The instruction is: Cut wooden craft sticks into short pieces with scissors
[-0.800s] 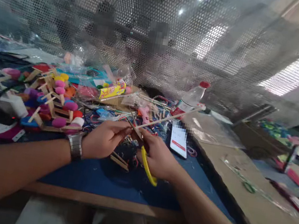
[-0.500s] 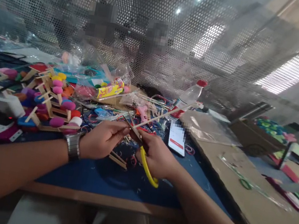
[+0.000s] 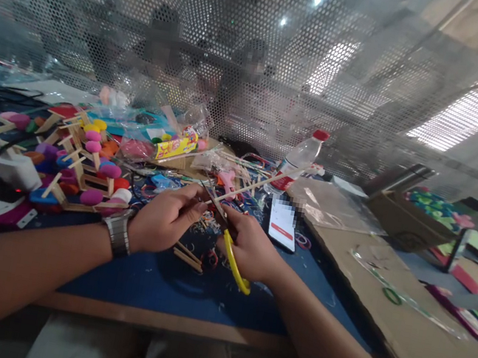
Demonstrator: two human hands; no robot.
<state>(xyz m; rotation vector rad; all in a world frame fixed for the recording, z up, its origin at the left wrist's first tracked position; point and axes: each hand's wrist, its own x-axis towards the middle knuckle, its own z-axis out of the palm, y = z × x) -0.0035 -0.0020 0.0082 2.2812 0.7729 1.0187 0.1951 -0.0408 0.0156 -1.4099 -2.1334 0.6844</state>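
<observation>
My left hand (image 3: 165, 218), with a metal-banded watch (image 3: 119, 233) on its wrist, pinches the near end of a thin pale wooden stick (image 3: 249, 190). The stick slants up and away to the right, in front of the bottle. In my right hand (image 3: 254, 249) is a pair of scissors (image 3: 236, 268) with yellow handles. Their blades lie across the stick close to my left fingertips; whether they cut into it is too blurred to tell. Below my hands, a few short wooden pieces (image 3: 188, 258) rest on the blue tabletop (image 3: 132, 283).
Colourful stick-and-foam models (image 3: 79, 163) crowd the left, near a white plug (image 3: 16, 172) on a purple power strip. A red-capped bottle (image 3: 301, 156), a phone (image 3: 283, 224) and a pink glue gun (image 3: 227, 180) lie beyond my hands. Cardboard (image 3: 381, 315) covers the right. Perforated mesh (image 3: 223, 28) rises behind.
My left hand and the scissors have shifted very slightly, and the stick's far end sits a little lower. Both hands keep their hold.
</observation>
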